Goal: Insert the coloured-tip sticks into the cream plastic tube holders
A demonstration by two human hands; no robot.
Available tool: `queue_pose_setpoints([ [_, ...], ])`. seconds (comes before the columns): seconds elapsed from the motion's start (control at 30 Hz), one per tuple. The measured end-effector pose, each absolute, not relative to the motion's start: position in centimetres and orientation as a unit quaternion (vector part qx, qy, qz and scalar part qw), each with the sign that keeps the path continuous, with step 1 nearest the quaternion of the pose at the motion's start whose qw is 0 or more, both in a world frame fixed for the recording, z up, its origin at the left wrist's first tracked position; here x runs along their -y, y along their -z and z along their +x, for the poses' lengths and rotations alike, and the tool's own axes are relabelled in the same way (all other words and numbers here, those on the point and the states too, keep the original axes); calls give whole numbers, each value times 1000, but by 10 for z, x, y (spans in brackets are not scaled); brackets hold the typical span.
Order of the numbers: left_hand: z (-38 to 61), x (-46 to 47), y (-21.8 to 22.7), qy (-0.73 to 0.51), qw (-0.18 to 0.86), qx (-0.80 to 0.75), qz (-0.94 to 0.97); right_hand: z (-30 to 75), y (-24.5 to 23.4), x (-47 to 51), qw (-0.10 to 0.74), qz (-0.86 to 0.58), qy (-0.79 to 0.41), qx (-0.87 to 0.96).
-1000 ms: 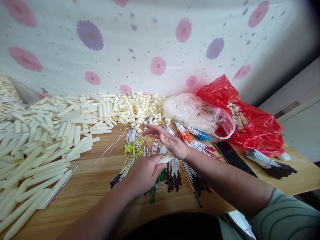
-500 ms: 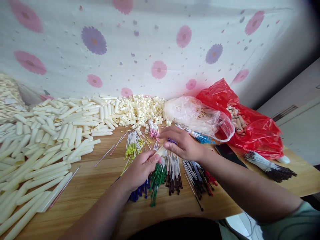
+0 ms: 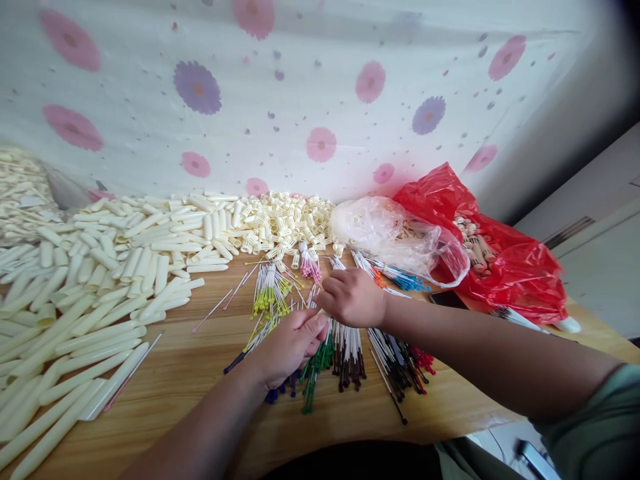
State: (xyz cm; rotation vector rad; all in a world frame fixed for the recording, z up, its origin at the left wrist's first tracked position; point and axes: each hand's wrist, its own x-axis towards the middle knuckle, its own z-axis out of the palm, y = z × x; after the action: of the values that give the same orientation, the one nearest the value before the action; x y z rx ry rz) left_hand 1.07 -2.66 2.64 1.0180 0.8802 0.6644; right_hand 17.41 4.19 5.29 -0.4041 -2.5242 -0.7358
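Left hand (image 3: 293, 343) and right hand (image 3: 354, 298) meet at centre

Head view: a small, pale, smooth piece (image 3: 323, 311), nearly hidden, is between the hands. The left pinches it from eight o'clock; the right is curled at two o'clock, but what it grips I cannot tell. The piece seems light, stiff, a little slippery; its middle is perhaps the safest hold. Thin white sticks with green round heads (image 3: 317, 363) lie at six o'clock.

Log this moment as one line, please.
left hand: closed, contents unclear | right hand: closed, beside left hand | near: green-tipped sticks | far left: tubes | far right: red bag
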Motion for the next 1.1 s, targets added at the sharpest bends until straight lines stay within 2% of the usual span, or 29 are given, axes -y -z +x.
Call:
queue_pose_setpoints([
  [0.17,10,27,-29,-301,682,-424,515,174,-53,-46,260,-122,255,923],
  [0.3,11,25,-27,-330,742,-386,438,178,-65,-48,216,-164,249,930],
  [0.4,10,25,-26,-301,790,-351,403,181,-72,-51,199,-170,245,934],
  [0.47,9,25,-26,-278,781,-362,428,181,-73,-54,169,-155,229,946],
  [0.53,9,24,-26,-276,694,-417,517,179,-73,-55,109,-159,201,961],
  [0.7,11,22,-29,-198,288,-581,735,165,-78,-51,-74,-277,99,953],
  [0.77,11,21,-29,-155,221,-602,751,161,-81,-48,-144,-333,64,930],
  [0.83,10,20,-29,-158,223,-596,755,161,-84,-44,-155,-349,66,922],
  [1.0,5,17,-28,-241,457,-507,690,172,-87,-39,22,-233,189,954],
  [1.03,5,17,-28,-241,462,-503,689,172,-87,-40,22,-219,192,956],
  [1.1,8,16,-29,-227,381,-531,723,168,-88,-44,-28,-234,167,957],
])
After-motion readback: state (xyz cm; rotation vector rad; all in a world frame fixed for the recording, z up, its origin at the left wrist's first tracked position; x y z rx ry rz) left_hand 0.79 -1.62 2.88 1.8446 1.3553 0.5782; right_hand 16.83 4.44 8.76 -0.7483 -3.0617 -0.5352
